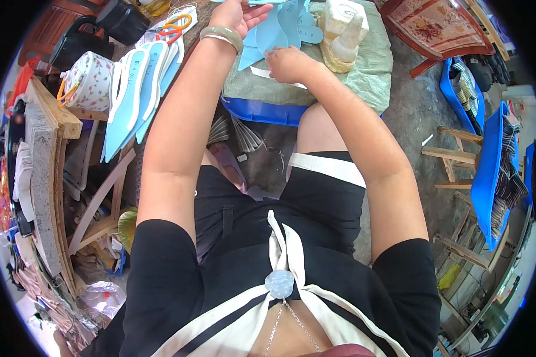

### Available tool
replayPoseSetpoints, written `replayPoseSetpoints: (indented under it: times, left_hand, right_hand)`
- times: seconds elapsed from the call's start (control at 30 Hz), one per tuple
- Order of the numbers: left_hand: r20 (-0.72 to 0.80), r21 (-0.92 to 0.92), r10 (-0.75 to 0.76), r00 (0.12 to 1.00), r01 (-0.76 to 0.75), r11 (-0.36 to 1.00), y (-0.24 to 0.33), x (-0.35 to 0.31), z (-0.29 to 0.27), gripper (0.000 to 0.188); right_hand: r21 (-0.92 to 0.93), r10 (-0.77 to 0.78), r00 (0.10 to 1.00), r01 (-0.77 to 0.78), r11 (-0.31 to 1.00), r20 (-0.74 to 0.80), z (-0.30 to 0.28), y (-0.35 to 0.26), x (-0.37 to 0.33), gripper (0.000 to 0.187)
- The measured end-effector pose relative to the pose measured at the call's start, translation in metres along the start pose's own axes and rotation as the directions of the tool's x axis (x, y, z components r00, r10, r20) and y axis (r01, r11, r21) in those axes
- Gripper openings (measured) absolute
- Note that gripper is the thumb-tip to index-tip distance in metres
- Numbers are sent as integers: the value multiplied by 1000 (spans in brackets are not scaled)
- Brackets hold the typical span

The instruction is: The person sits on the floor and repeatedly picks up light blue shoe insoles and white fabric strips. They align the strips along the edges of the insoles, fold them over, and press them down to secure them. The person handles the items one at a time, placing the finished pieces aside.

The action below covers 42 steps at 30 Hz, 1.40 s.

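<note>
My left hand (pixel 239 18), with a bangle at its wrist, is at the top edge. It grips a thin light blue cut piece (pixel 268 2) there, mostly out of the picture. To its right and nearer, my right hand (pixel 293 64) has its fingers curled together at the near edge of several overlapping light blue cut pieces (pixel 271 37). What those fingertips pinch is hidden. A narrow white strip (pixel 260 72) shows beneath this hand. The pieces lie on a green-grey woven cover (pixel 369 74), beside a cloudy glue bottle (pixel 345 44) in a crusted container.
At left, light blue pieces with white edging (pixel 140 83) overhang a table by orange-handled scissors (pixel 175 27) and a flower-patterned container (pixel 89 80). A blue tray edge (pixel 268 113) shows beneath the cover. Right are a wooden chair (pixel 441 27) and a blue crate (pixel 488 184) of striped pieces.
</note>
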<state>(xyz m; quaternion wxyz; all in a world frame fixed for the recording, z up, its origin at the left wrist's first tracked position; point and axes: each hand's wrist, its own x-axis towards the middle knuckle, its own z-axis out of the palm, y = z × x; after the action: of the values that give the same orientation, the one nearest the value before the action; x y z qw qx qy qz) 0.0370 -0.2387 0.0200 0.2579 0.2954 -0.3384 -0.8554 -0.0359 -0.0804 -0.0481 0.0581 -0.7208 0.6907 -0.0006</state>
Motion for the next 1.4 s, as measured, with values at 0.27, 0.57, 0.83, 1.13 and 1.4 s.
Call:
replayPoseSetpoints:
  times: [0.27,0.57,0.83,1.13,1.4]
  left_hand:
    - [6,314,78,997,-76,946,-7,-38,47,12]
    - [28,44,-89,996,87,995,17,-2,-6,21]
    - [10,400,31,999,-33,916,6,-23,14,32]
    - [56,492,134,989,-144,859,-6,-40,21,24]
    - [191,344,407,893,-449,824,39,-52,51,17]
  right_hand:
    - [-41,28,1000,-27,999,15,9,8,-3,31]
    - [228,82,996,-75,971,-21,-43,-10,-1,22]
    - [59,130,940,-117,991,-315,-36,4,40,16]
    - [-77,127,992,-128,989,-17,-33,10,55,22]
    - [12,-53,863,69,998,-502,-31,-4,16,20]
